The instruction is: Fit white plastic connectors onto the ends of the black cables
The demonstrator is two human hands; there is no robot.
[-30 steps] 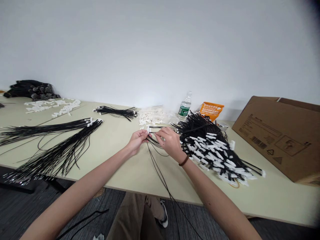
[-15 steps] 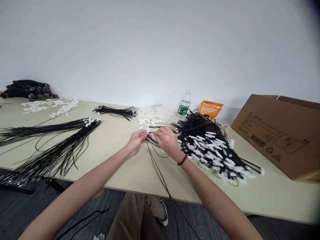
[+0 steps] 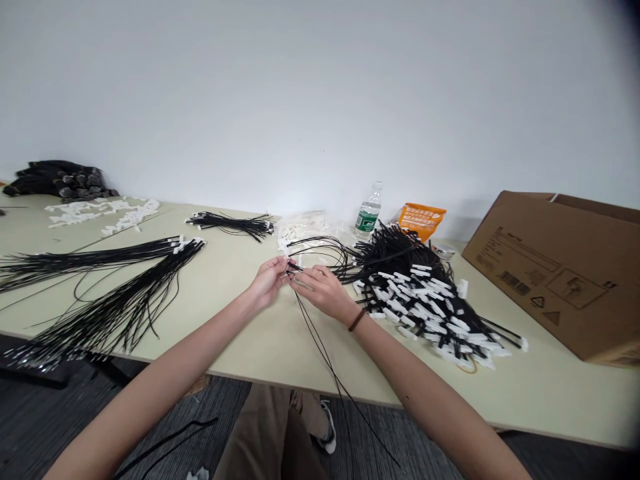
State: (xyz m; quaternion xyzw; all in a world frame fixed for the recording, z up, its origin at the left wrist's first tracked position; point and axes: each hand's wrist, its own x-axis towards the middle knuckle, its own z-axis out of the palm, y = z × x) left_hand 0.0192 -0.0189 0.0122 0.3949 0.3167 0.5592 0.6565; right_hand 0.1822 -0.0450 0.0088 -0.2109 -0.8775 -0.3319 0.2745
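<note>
Over the middle of the table, my left hand (image 3: 270, 280) pinches the ends of thin black cables with a small white connector, mostly covered by the fingers. My right hand (image 3: 324, 292) is closed on a black cable (image 3: 296, 267) at the same spot, its fingertips almost touching those of the left. Looped black cables (image 3: 325, 241) curve behind the right hand. Two thin cables (image 3: 320, 343) trail below the hands and over the table's front edge. Beside my right hand lies a big heap of black cables with white connectors (image 3: 425, 300).
Behind the hands is a clear bag of white connectors (image 3: 310, 227), with a water bottle (image 3: 369, 210) and an orange packet (image 3: 423, 220). A cardboard box (image 3: 555, 273) stands right. Cable bundles (image 3: 125, 287), a smaller bundle (image 3: 230, 223) and loose white connectors (image 3: 107, 212) lie left.
My right hand has turned and lowered slightly, its fingers now pointing toward the left hand's fingertips. The looped cables behind it arch higher and show more.
</note>
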